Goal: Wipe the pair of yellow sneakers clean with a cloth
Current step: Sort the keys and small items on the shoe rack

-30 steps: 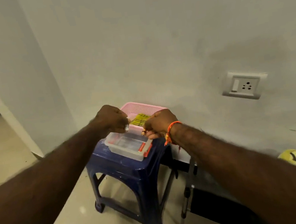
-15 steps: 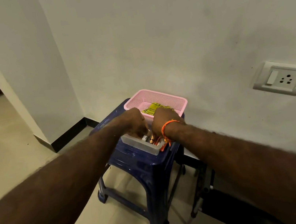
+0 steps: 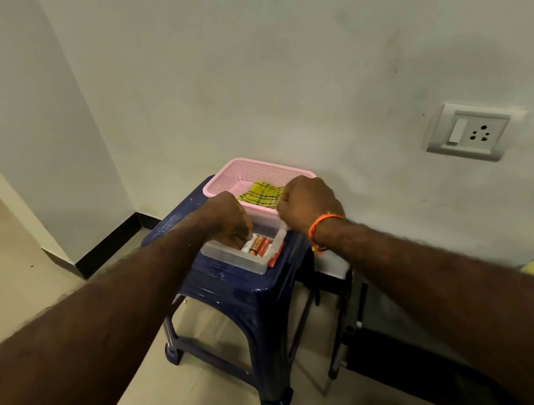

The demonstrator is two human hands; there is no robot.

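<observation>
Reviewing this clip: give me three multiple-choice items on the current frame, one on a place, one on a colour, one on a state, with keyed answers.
1. Where does the yellow cloth lie?
A. On the floor
B. In the pink basket
C. In the clear box

2. What colour is the stool?
A. Dark blue
B. Red
C. White

3. What is the state of the clear box?
A. Shut with a lid
B. Tipped on its side
C. Open on top, batteries inside

Answers:
1 B: the yellow cloth shows inside the pink basket.
2 A: the stool under both containers is dark blue.
3 C: the clear box has no lid on, and orange batteries show by the left hand.
</observation>
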